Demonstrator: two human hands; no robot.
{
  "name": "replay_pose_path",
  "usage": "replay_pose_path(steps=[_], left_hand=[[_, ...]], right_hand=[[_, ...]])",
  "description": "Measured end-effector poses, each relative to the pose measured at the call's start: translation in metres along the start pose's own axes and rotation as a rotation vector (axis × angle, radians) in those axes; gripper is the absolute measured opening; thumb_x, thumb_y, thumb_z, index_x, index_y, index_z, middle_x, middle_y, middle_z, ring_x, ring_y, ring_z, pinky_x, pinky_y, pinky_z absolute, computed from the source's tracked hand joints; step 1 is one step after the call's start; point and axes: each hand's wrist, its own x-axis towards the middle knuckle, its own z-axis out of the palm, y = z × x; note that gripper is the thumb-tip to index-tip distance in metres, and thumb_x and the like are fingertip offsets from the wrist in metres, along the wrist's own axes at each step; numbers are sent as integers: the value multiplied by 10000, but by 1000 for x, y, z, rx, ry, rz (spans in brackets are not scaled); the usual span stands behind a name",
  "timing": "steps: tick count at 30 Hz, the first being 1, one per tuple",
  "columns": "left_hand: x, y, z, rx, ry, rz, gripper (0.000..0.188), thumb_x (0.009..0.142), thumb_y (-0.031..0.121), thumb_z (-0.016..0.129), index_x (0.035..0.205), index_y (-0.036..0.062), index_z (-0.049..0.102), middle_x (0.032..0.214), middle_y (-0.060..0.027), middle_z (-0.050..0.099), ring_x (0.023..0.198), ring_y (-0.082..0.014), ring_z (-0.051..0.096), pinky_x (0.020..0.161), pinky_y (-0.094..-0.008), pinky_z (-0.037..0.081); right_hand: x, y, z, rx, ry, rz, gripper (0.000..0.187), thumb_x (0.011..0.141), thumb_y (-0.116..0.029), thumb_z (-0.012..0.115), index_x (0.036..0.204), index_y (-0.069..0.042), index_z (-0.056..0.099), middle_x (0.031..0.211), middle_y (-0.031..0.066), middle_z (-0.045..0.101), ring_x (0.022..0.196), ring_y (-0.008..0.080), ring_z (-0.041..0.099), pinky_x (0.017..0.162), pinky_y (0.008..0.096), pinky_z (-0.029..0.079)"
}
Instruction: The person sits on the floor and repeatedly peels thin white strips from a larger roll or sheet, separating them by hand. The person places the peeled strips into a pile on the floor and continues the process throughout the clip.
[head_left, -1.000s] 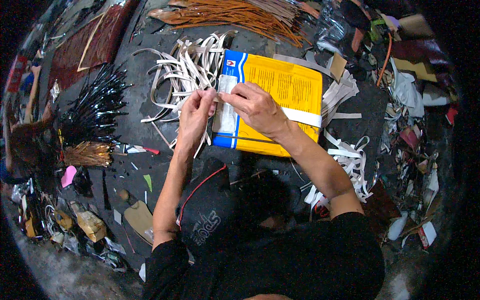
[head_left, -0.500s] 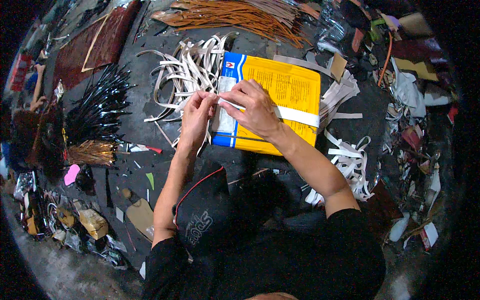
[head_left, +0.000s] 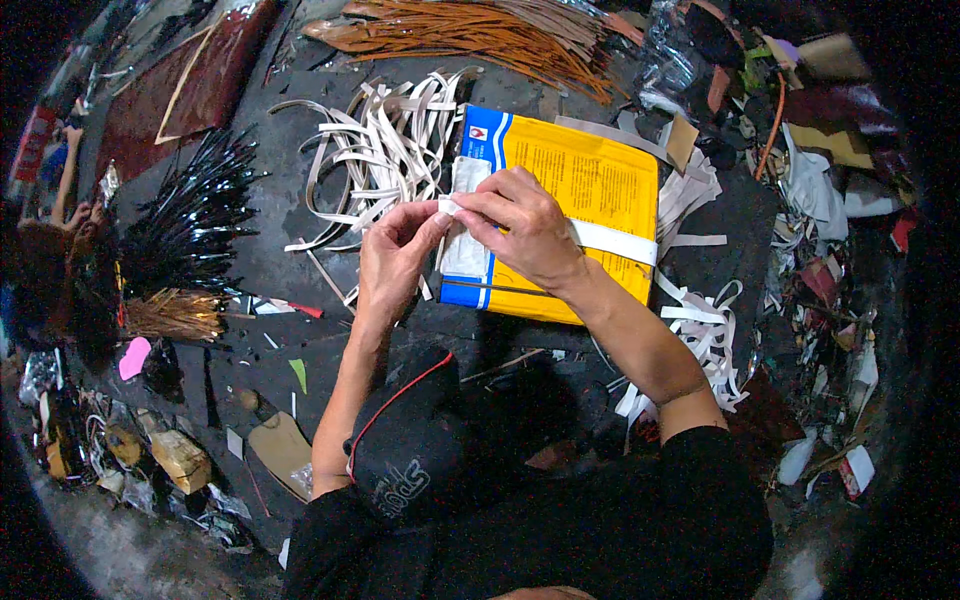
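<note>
A flat yellow tin with blue and white edge bands lies on the dark work surface. A white strip runs across it from right to left. My right hand rests on the tin's left part and pinches the strip's left end. My left hand meets it there, its fingertips gripping the same end of the strip just off the tin's left edge. A loose heap of similar white strips lies behind my left hand.
Orange-brown strips lie at the back, black strips fan out at the left beside a tan bundle. More white strips sit at the right. Scraps and packets crowd the right edge. Another person is at the far left.
Both hands and the tin have shifted slightly right and toward me. The pinched strip end has lifted a little off the tin's left edge.
</note>
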Motion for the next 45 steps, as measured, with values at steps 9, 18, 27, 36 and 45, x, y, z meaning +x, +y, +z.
replay_pose_path(steps=[9,18,27,36,45], left_hand=[[18,-20,9,-95,45,74,183,922,190,616,895,10,592,739,14,571,660,-49,496,603,-199,413],[14,-14,21,-51,149,56,201,936,225,596,870,36,574,715,33,524,643,-34,428,563,-197,341],[17,-18,14,-259,149,-150,186,933,229,592,854,62,573,696,21,527,617,-49,430,551,-206,333],[29,-46,-9,-394,199,-167,173,924,207,598,850,52,581,703,11,526,635,-54,459,562,-192,345],[12,3,16,-984,189,-291,230,921,255,603,970,32,575,784,-2,539,690,-75,487,640,-198,401]], right_hand=[[5,2,2,20,7,-35,160,760,-74,718,914,-41,685,776,68,585,729,228,571,662,339,487],[2,5,4,33,3,-30,139,768,-131,700,880,-59,660,803,71,579,763,245,578,678,353,491],[-1,6,1,-5,-13,-36,171,760,-96,708,919,-55,661,818,74,582,767,244,577,682,343,494],[1,7,0,2,-29,-27,155,754,-61,710,901,-47,664,818,82,589,762,244,581,674,343,495],[4,4,1,77,-24,8,166,772,-119,701,920,-53,663,847,89,584,815,259,584,724,350,501]])
